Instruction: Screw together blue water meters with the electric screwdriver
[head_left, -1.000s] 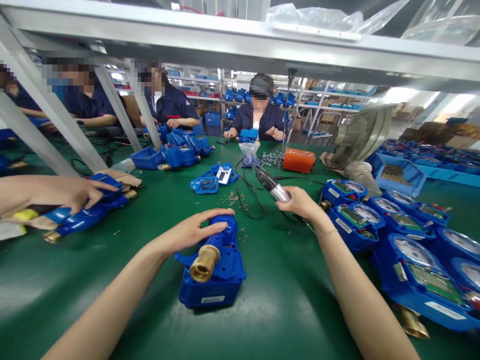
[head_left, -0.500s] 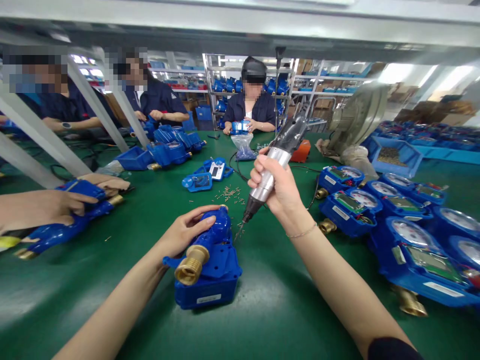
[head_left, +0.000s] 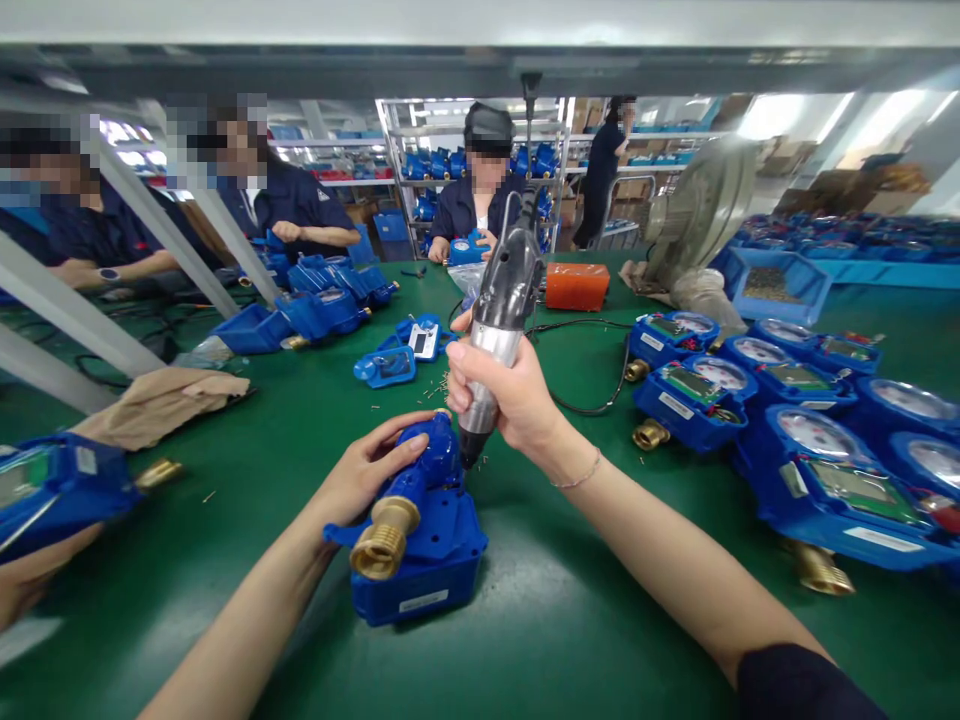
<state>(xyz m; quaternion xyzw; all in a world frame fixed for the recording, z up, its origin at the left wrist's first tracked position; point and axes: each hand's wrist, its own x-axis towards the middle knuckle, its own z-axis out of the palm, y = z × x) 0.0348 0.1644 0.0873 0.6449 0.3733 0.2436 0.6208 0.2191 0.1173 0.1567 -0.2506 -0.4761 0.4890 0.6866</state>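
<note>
A blue water meter (head_left: 420, 560) with a threaded brass end lies face down on the green table in front of me. My left hand (head_left: 379, 460) is closed over its blue pipe body, steadying it. In my right hand (head_left: 502, 390) is an electric screwdriver (head_left: 499, 300), silver and black, its fingers wrapped round the silver barrel. The tool leans, with its black nose low at the far right side of the meter; the bit's tip is hidden behind the meter. Small loose screws (head_left: 437, 385) lie scattered beyond the meter, partly covered by my right hand.
Several open-faced meters (head_left: 694, 400) stand at right, near a blue bin of screws (head_left: 776, 290). A fan (head_left: 701, 220) and an orange box (head_left: 576, 287) are behind. At left, a co-worker's hand (head_left: 45, 575) holds another meter (head_left: 60, 490) beside a beige cloth (head_left: 161, 405).
My right hand has moved left, bringing the screwdriver to the meter and more upright. My left hand stays on the meter. The co-worker's meter at left has been turned face up.
</note>
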